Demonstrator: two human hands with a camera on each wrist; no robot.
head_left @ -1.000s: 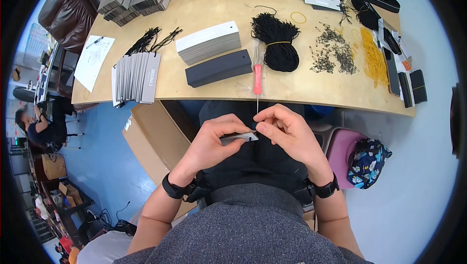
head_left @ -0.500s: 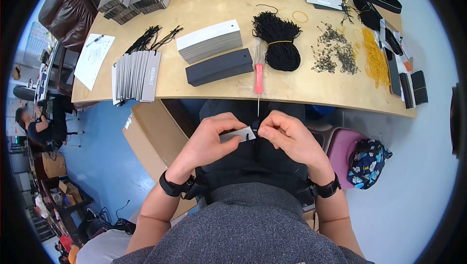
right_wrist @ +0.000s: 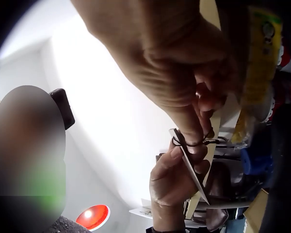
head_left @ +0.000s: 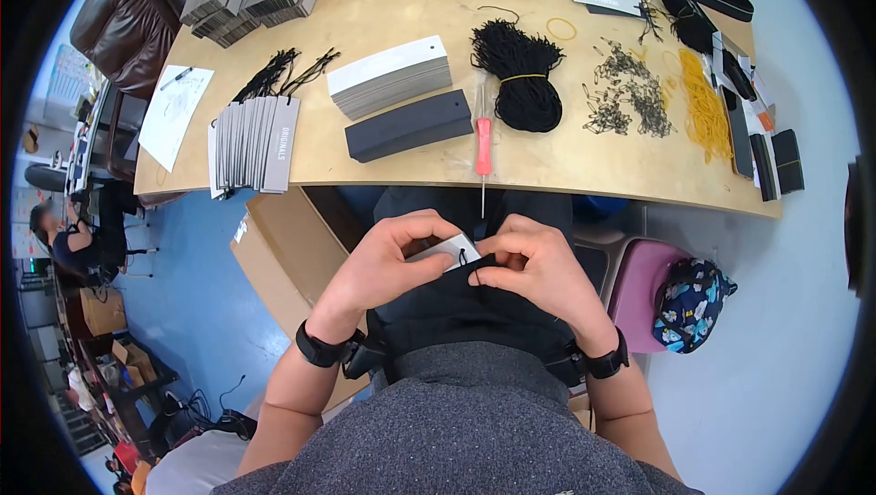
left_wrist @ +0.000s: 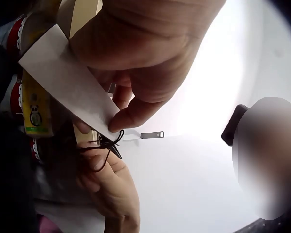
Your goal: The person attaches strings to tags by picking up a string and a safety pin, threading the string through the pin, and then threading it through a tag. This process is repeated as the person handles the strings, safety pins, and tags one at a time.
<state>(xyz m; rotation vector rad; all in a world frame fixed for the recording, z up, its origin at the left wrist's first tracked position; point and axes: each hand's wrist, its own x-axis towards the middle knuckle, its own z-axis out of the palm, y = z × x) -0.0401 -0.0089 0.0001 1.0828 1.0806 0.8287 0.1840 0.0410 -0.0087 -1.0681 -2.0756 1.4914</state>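
Note:
Over the lap, my left hand [head_left: 388, 262] grips a white hang tag [head_left: 453, 248] between thumb and fingers. Black string [left_wrist: 108, 144] runs through the hole at the tag's end, and a loop of it stands out in the left wrist view. Close against that end, my right hand [head_left: 538, 262] pinches the string with thumb and forefinger. From the right wrist view the tag [right_wrist: 194, 171] shows edge-on, with the left thumb on it and the right fingertips beside the loop.
On the table ahead lie a white tag stack [head_left: 392, 80], a dark tag stack [head_left: 411, 127], a red-handled tool [head_left: 484, 148] and a black string bundle [head_left: 529, 98]. Safety pins [head_left: 630, 93] and yellow rubber bands [head_left: 701, 112] are rightward. Strung tags [head_left: 255, 144] sit left.
My right hand has come left to the tag's end, its thumb and forefinger now lower on the string. The tag has turned so more of its face and the loop show.

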